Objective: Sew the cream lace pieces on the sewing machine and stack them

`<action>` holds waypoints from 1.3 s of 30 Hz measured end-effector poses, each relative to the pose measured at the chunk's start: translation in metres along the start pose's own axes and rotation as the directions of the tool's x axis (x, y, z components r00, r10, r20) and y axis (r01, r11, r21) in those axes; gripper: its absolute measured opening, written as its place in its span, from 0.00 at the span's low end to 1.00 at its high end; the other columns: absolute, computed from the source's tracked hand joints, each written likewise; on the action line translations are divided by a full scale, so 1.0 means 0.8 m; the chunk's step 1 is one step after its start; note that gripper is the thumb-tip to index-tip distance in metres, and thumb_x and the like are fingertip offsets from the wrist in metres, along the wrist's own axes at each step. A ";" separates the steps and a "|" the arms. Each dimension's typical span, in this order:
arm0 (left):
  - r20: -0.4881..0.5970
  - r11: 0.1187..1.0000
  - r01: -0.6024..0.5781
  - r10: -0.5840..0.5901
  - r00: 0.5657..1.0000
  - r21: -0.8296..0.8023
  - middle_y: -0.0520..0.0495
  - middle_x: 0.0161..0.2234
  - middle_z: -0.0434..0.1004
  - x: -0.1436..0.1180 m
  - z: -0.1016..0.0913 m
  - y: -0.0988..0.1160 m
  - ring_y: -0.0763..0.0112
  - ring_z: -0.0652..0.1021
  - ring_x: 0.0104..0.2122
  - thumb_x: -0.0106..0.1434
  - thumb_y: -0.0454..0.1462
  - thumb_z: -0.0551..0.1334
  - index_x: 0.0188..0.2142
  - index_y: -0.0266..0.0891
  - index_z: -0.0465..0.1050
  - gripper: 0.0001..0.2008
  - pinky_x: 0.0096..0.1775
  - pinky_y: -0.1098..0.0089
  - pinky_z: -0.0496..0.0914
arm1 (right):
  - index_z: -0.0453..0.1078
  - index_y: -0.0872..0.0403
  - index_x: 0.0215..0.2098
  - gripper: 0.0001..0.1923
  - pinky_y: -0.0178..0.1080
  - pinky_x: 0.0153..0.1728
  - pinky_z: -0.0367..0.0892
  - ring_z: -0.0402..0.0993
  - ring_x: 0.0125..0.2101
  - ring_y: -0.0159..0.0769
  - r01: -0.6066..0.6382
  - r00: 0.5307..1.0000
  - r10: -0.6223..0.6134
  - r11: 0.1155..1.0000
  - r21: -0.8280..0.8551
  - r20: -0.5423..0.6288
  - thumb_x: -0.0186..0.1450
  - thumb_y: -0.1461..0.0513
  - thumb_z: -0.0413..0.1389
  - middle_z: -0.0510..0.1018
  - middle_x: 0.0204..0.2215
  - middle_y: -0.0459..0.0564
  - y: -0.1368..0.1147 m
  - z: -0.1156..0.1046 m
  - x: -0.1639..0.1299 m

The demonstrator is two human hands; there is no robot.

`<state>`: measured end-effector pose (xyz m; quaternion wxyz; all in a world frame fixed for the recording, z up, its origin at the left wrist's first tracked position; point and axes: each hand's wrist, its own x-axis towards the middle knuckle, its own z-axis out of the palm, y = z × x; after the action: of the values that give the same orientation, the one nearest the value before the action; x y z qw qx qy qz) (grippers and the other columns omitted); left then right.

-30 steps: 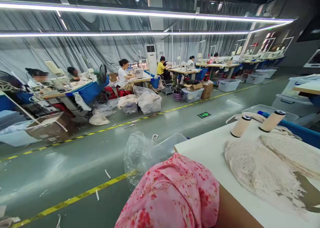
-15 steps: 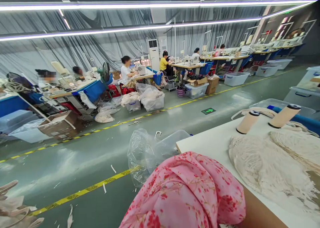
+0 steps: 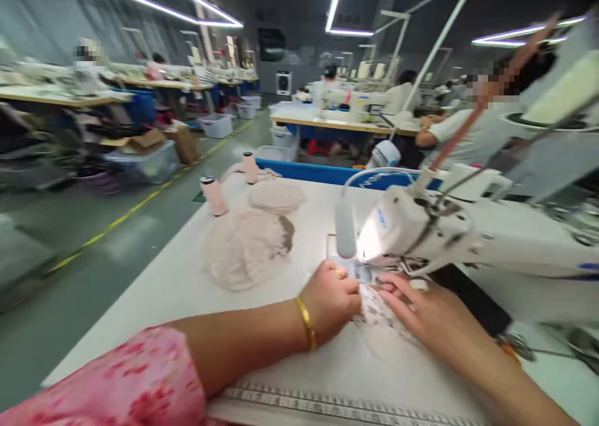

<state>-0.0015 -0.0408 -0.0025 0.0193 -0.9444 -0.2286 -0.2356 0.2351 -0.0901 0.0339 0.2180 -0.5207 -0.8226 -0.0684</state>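
Head view, motion-blurred: both hands on a small piece of pale lace fabric lying flat on the white table, right under the head of the sewing machine. Left hand curled, fingertips pressing the fabric's left edge down; gold bangle on the wrist, pink floral sleeve further up the arm. Right hand laid flat, fingers spread and extended toward the needle area, holding the fabric's right side down. Cannot tell if either hand pinches the fabric or only presses it. Machine lamp lit, glare over the needle zone, needle itself not readable. Stack of similar lace pieces on the table well left of the hands, a second smaller stack behind it. Two thread cones upright near the stacks, towards the table's far-left edge. Ruler strip along the table's near edge. Other people seated at tables behind, storage bins on the floor by the yellow aisle line.
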 end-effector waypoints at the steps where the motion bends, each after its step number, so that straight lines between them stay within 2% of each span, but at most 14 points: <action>1: -0.042 1.000 0.001 -0.002 0.999 -0.008 0.50 0.32 0.76 -0.002 0.001 -0.001 0.64 0.71 0.35 0.72 0.32 0.65 0.32 0.39 0.74 0.10 0.42 0.58 0.59 | 0.77 0.49 0.47 0.16 0.39 0.32 0.72 0.80 0.34 0.43 0.004 1.000 -0.004 1.000 0.021 0.005 0.79 0.54 0.48 0.83 0.35 0.52 -0.005 -0.002 0.001; 3: -0.108 1.000 0.006 -0.007 0.994 -0.009 0.51 0.31 0.76 -0.003 -0.001 0.000 0.64 0.70 0.35 0.71 0.30 0.65 0.29 0.39 0.72 0.12 0.42 0.59 0.58 | 0.75 0.49 0.49 0.13 0.42 0.41 0.73 0.79 0.41 0.44 0.036 0.996 -0.047 0.987 0.155 0.071 0.79 0.59 0.48 0.82 0.43 0.53 -0.017 0.002 0.004; 5: -0.130 1.000 0.012 -0.013 0.991 -0.008 0.51 0.33 0.77 -0.003 -0.005 0.003 0.63 0.70 0.34 0.71 0.30 0.65 0.30 0.39 0.72 0.11 0.42 0.59 0.57 | 0.74 0.50 0.44 0.12 0.43 0.43 0.72 0.77 0.40 0.43 0.090 0.986 -0.120 0.969 0.230 0.119 0.78 0.63 0.48 0.81 0.41 0.52 -0.027 0.011 0.006; 8: -0.112 1.000 0.025 -0.024 0.993 0.005 0.50 0.36 0.78 0.000 -0.008 0.005 0.63 0.71 0.35 0.73 0.31 0.64 0.34 0.39 0.75 0.09 0.42 0.59 0.58 | 0.73 0.53 0.43 0.12 0.45 0.42 0.71 0.75 0.39 0.43 0.132 0.982 -0.158 0.966 0.223 0.101 0.77 0.67 0.48 0.80 0.38 0.53 -0.028 0.026 0.003; 12: -0.095 0.999 0.033 -0.031 0.995 0.015 0.49 0.37 0.79 0.002 -0.010 0.006 0.62 0.72 0.37 0.75 0.33 0.62 0.39 0.39 0.77 0.07 0.42 0.59 0.58 | 0.74 0.52 0.46 0.13 0.44 0.44 0.72 0.76 0.43 0.44 0.135 0.985 -0.155 0.968 0.213 0.080 0.74 0.70 0.50 0.80 0.44 0.54 -0.015 0.034 0.001; 15: -0.073 0.998 0.057 -0.056 0.996 0.003 0.49 0.37 0.79 0.002 -0.014 0.008 0.61 0.73 0.37 0.76 0.34 0.61 0.42 0.40 0.77 0.06 0.43 0.58 0.58 | 0.75 0.50 0.48 0.14 0.44 0.46 0.74 0.77 0.46 0.44 0.121 0.986 -0.142 0.971 0.205 0.089 0.73 0.70 0.51 0.81 0.47 0.54 -0.009 0.032 0.002; 24: -0.037 0.994 0.099 -0.098 0.995 0.038 0.48 0.40 0.81 0.004 -0.017 0.009 0.59 0.74 0.38 0.76 0.33 0.58 0.41 0.39 0.75 0.08 0.42 0.57 0.58 | 0.76 0.47 0.53 0.16 0.44 0.45 0.77 0.80 0.46 0.44 0.093 0.991 -0.103 0.989 0.116 0.085 0.73 0.68 0.53 0.82 0.51 0.52 -0.001 0.040 0.001; 30: -0.045 0.991 0.120 -0.117 0.992 0.061 0.47 0.41 0.81 0.006 -0.015 0.010 0.58 0.74 0.39 0.75 0.32 0.57 0.42 0.38 0.75 0.07 0.43 0.57 0.58 | 0.76 0.47 0.58 0.20 0.44 0.45 0.78 0.80 0.46 0.45 0.044 0.997 -0.050 0.994 0.104 0.061 0.74 0.67 0.50 0.84 0.47 0.53 0.003 0.047 0.000; 39: -0.052 0.988 0.128 -0.124 0.991 0.084 0.46 0.42 0.81 0.008 -0.012 0.011 0.57 0.74 0.39 0.73 0.32 0.59 0.42 0.38 0.75 0.06 0.43 0.57 0.59 | 0.76 0.49 0.58 0.21 0.47 0.48 0.79 0.81 0.48 0.47 0.047 0.997 -0.053 0.993 0.107 0.060 0.74 0.67 0.49 0.84 0.46 0.55 0.006 0.052 0.002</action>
<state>0.0030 -0.0476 0.0096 0.0508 -0.9205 -0.2975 -0.2479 0.2267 -0.0728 -0.0029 0.2174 -0.4896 -0.8443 -0.0140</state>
